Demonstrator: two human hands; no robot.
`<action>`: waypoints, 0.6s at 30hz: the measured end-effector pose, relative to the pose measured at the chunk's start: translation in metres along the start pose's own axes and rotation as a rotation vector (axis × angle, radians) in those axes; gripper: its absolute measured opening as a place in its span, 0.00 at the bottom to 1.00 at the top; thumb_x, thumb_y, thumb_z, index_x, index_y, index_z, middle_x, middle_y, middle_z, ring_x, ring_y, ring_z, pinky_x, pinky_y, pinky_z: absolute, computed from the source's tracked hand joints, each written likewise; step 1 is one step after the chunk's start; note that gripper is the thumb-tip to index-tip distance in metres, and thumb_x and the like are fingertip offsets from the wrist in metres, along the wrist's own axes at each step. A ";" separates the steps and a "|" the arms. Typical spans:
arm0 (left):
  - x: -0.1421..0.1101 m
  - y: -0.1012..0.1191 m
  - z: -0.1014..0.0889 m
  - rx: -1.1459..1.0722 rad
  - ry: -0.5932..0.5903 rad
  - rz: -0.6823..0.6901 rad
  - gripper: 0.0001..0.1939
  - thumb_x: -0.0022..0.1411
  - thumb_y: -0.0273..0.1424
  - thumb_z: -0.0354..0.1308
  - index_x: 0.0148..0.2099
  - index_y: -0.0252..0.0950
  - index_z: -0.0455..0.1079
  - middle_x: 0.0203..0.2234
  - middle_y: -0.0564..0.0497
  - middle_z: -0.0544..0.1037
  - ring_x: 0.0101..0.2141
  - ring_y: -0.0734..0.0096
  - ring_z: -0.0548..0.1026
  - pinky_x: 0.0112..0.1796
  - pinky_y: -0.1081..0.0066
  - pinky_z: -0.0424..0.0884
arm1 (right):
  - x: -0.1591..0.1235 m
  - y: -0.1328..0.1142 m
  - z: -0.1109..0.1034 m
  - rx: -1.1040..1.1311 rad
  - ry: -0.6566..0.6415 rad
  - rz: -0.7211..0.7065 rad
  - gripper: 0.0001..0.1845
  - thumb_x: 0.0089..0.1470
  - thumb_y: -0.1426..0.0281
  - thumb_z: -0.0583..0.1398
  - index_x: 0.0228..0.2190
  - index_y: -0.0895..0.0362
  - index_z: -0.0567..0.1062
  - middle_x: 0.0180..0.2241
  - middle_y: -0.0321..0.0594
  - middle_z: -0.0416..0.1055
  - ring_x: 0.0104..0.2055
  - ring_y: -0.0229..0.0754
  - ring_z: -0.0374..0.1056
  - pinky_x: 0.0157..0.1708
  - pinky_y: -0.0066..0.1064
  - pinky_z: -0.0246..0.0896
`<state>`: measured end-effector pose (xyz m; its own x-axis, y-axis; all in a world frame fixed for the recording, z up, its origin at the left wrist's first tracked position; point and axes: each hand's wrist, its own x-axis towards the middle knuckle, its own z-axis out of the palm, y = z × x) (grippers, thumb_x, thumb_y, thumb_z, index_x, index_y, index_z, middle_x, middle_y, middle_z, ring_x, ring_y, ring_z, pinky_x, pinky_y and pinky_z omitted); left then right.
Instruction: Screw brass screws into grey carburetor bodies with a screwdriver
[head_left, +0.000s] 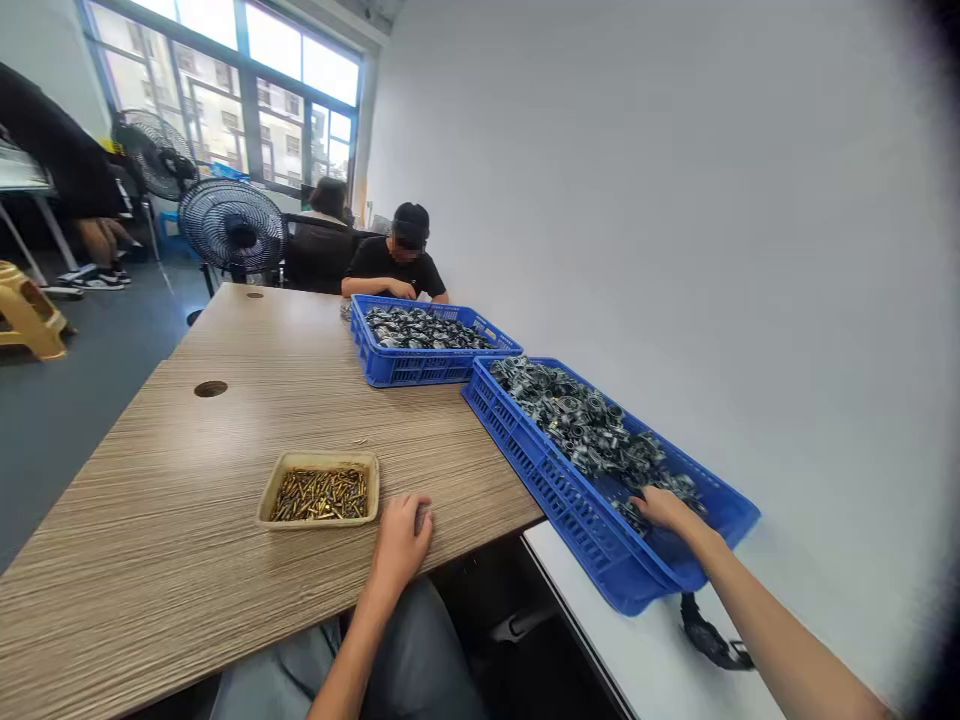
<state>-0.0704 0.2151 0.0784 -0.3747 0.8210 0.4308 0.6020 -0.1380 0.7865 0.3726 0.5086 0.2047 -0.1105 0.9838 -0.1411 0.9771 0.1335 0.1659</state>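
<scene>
My left hand (405,532) rests on the wooden table near its front edge, fingers loosely bent and thumb apart, with nothing visible in it. Just left of it is a cream plastic tray (374,490) with many small brass pins (319,495). My right hand (661,507) reaches into the near blue crate (555,510), low at its near end. Its fingers are closed at a grey metal part (634,515), and the fingertips are partly hidden. A heap of similar ring-shaped metal parts (577,415) fills the crate's farther portion.
A second blue crate (435,368) of metal parts stands farther back, with a seated person in black (394,268) behind it. The table (187,480) has round holes. A black strap-like item (709,635) lies on a white surface under the near crate. Fans (232,228) stand left.
</scene>
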 end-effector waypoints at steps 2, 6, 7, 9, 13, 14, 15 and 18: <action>-0.001 0.001 0.000 0.001 -0.005 -0.012 0.09 0.70 0.29 0.54 0.48 0.37 0.74 0.43 0.43 0.80 0.48 0.53 0.77 0.52 0.52 0.73 | 0.002 0.002 0.000 -0.012 0.014 0.001 0.15 0.62 0.70 0.62 0.23 0.59 0.77 0.31 0.59 0.81 0.43 0.62 0.81 0.42 0.40 0.69; -0.001 0.001 0.001 0.005 0.000 -0.025 0.09 0.70 0.29 0.54 0.48 0.37 0.74 0.43 0.43 0.81 0.48 0.53 0.77 0.52 0.52 0.73 | 0.007 0.007 -0.001 -0.040 0.061 0.030 0.17 0.65 0.69 0.57 0.28 0.62 0.79 0.36 0.65 0.81 0.45 0.64 0.81 0.41 0.41 0.69; -0.002 0.001 0.002 0.004 0.002 -0.025 0.08 0.70 0.29 0.54 0.47 0.37 0.74 0.43 0.43 0.81 0.48 0.53 0.77 0.52 0.52 0.73 | 0.008 0.010 -0.003 -0.046 0.074 0.040 0.17 0.66 0.69 0.56 0.29 0.63 0.80 0.36 0.65 0.81 0.45 0.64 0.81 0.41 0.41 0.69; -0.002 0.001 0.002 0.004 0.005 -0.022 0.08 0.70 0.29 0.54 0.47 0.37 0.74 0.43 0.44 0.81 0.48 0.53 0.77 0.51 0.52 0.73 | 0.011 0.016 -0.008 -0.057 0.100 0.061 0.18 0.67 0.68 0.55 0.32 0.63 0.80 0.37 0.66 0.81 0.45 0.63 0.81 0.41 0.41 0.69; -0.002 0.001 0.003 0.008 0.015 -0.015 0.08 0.70 0.29 0.54 0.47 0.37 0.74 0.42 0.44 0.81 0.47 0.53 0.77 0.51 0.52 0.74 | 0.012 0.027 -0.029 -0.064 0.208 0.084 0.21 0.69 0.64 0.53 0.39 0.65 0.80 0.39 0.66 0.81 0.43 0.64 0.81 0.36 0.41 0.66; -0.002 0.001 0.003 0.009 0.015 -0.014 0.08 0.69 0.29 0.54 0.46 0.37 0.74 0.42 0.44 0.81 0.47 0.53 0.77 0.51 0.52 0.74 | 0.011 0.026 -0.037 -0.064 0.255 0.080 0.22 0.69 0.63 0.52 0.39 0.66 0.80 0.38 0.65 0.81 0.42 0.64 0.81 0.35 0.41 0.66; -0.002 0.001 0.003 0.008 0.013 -0.014 0.08 0.69 0.29 0.54 0.46 0.37 0.74 0.42 0.44 0.81 0.47 0.53 0.77 0.51 0.52 0.74 | 0.009 0.024 -0.047 -0.067 0.302 0.075 0.22 0.69 0.63 0.53 0.40 0.66 0.80 0.37 0.64 0.81 0.40 0.63 0.80 0.35 0.41 0.65; -0.001 0.000 0.003 -0.003 0.000 -0.015 0.09 0.69 0.29 0.54 0.47 0.37 0.74 0.43 0.44 0.81 0.48 0.52 0.77 0.52 0.51 0.73 | 0.001 0.004 -0.078 -0.071 0.389 0.034 0.22 0.69 0.62 0.52 0.40 0.65 0.79 0.36 0.61 0.81 0.40 0.59 0.79 0.36 0.39 0.64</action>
<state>-0.0680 0.2157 0.0766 -0.3834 0.8229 0.4192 0.5943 -0.1276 0.7941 0.3626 0.5199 0.2815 -0.1523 0.9578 0.2439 0.9679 0.0946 0.2330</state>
